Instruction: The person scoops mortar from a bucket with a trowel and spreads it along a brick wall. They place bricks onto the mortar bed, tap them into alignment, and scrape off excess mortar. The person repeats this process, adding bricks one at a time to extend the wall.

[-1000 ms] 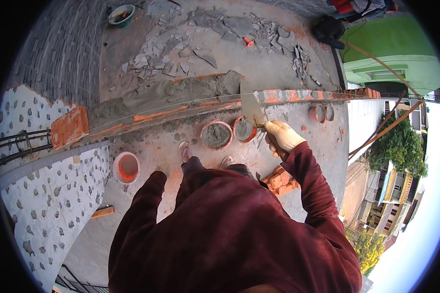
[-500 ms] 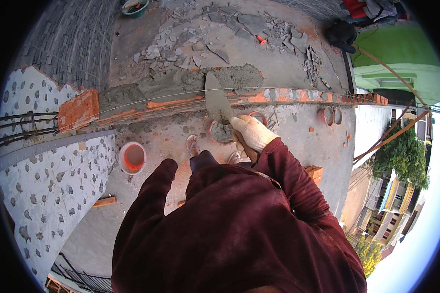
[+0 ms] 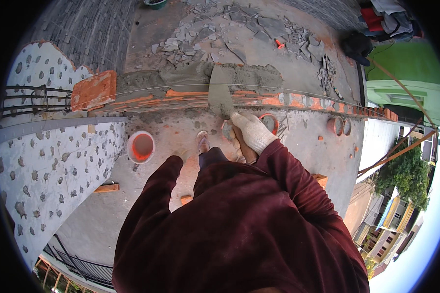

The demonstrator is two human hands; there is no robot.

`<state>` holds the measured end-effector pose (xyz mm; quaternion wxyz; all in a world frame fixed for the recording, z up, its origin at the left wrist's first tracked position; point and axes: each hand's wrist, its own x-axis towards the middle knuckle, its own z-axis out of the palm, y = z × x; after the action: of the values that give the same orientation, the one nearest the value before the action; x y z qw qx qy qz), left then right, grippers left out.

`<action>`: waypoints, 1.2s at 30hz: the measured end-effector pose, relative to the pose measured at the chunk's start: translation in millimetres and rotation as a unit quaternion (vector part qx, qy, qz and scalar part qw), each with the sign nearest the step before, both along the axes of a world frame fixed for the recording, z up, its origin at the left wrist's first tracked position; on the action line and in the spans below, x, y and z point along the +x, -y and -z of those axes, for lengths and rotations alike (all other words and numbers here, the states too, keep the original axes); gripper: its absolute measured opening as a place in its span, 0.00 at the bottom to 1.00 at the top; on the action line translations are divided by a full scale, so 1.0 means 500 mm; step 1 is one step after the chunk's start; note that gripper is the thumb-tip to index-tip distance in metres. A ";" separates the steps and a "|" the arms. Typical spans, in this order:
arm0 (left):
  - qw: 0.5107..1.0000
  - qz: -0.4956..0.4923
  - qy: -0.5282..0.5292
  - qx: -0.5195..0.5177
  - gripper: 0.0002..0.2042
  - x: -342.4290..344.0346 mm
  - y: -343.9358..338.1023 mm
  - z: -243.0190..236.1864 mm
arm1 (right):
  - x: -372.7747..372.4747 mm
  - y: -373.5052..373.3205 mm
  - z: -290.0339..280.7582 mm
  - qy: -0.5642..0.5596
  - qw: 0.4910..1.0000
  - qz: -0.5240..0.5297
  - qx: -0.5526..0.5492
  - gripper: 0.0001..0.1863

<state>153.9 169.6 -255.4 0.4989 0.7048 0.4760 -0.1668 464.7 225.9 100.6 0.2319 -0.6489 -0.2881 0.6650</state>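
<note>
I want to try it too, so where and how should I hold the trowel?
Probably by the handle of the trowel, coming from the person's near side, where the gloved right hand grips it. Its broad, thin blade points away over the low brick wall, leaving the narrow end toward the body. The handle itself is hidden inside that hand.

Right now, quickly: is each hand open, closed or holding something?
Left hand: hidden beyond the maroon fabric sleeve, so cannot be told.
Right hand, in a cream fabric glove: closed, holding a flat grey metal trowel.
</note>
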 end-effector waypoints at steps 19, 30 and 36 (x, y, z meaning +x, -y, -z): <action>0.974 -0.202 0.062 -0.083 0.31 -0.017 0.081 0.071 | 0.163 0.088 -0.303 0.525 0.696 -0.465 0.156 0.13; 0.959 -0.258 -0.027 -0.111 0.34 0.002 0.151 0.077 | -0.154 -0.306 -0.123 0.659 0.422 -0.460 0.419 0.23; 0.952 -0.238 -0.007 -0.191 0.32 0.006 0.185 0.086 | -0.076 -0.242 -0.064 0.644 0.453 -0.536 0.303 0.22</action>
<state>156.9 77.1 -298.4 0.6463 0.4609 0.5928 -0.1361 426.6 347.1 132.4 -0.2405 -0.4976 -0.8296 -0.0794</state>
